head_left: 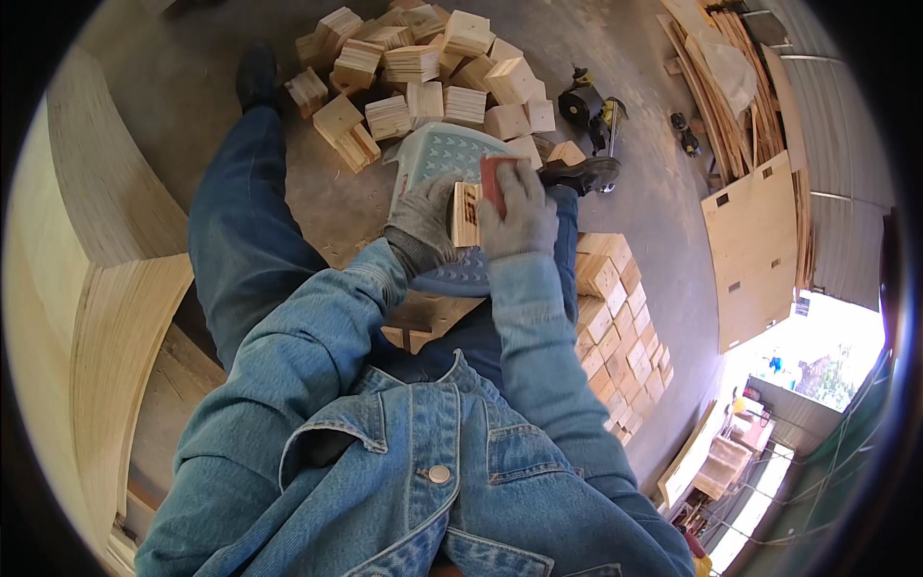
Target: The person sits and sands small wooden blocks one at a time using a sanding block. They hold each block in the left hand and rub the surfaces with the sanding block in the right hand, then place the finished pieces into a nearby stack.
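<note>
My left hand [423,227], in a grey work glove, is closed around a small plywood block [466,215] with dark marks on its upper face. In my right hand [522,213], also gloved in grey, is a reddish-brown piece of sandpaper [493,179], its fingers bent over it. The sandpaper is at the block's right side; whether the two touch is hard to tell. Both hands are over a pale teal plastic stool [440,149] between my legs. My right palm and the block's underside are hidden.
Beyond the stool lies a loose heap of wooden blocks [411,63]. Stacked blocks [620,327] stand by my right leg. A black-and-yellow power tool [584,104] rests on the floor past my right foot. Large plywood sheets [115,221] rise at left; boards [755,255] lean far right.
</note>
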Motion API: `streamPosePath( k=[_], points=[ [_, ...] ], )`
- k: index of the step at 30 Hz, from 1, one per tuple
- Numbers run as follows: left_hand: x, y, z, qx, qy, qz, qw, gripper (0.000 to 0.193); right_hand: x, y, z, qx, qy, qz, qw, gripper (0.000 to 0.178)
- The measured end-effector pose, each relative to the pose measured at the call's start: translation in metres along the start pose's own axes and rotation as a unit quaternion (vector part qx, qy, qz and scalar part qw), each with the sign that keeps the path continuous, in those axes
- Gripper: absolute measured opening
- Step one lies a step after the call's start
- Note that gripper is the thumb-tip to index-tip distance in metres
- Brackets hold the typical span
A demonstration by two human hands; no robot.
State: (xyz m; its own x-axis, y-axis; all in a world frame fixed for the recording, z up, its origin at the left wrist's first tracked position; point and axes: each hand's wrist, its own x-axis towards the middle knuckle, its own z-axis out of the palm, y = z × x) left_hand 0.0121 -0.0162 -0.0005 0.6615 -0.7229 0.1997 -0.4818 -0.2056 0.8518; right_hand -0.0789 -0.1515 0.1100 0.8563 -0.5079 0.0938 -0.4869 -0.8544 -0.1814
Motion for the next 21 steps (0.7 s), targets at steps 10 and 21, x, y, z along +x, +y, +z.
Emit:
streamPosePath(
  k=[10, 21],
  points=[
    [0.004, 0.004, -0.002, 0.005, -0.057, 0.005, 0.998, 0.088, -0.104, -0.001, -0.017, 0.038, 0.038, -0.057, 0.997, 0.059],
    [-0.001, -0.046, 0.036, -0.183, -0.036, -0.042, 0.982, 0.109, 0.066, -0.004, 0.014, 0.011, 0.028, 0.004, 1.0, 0.06]
  ],
)
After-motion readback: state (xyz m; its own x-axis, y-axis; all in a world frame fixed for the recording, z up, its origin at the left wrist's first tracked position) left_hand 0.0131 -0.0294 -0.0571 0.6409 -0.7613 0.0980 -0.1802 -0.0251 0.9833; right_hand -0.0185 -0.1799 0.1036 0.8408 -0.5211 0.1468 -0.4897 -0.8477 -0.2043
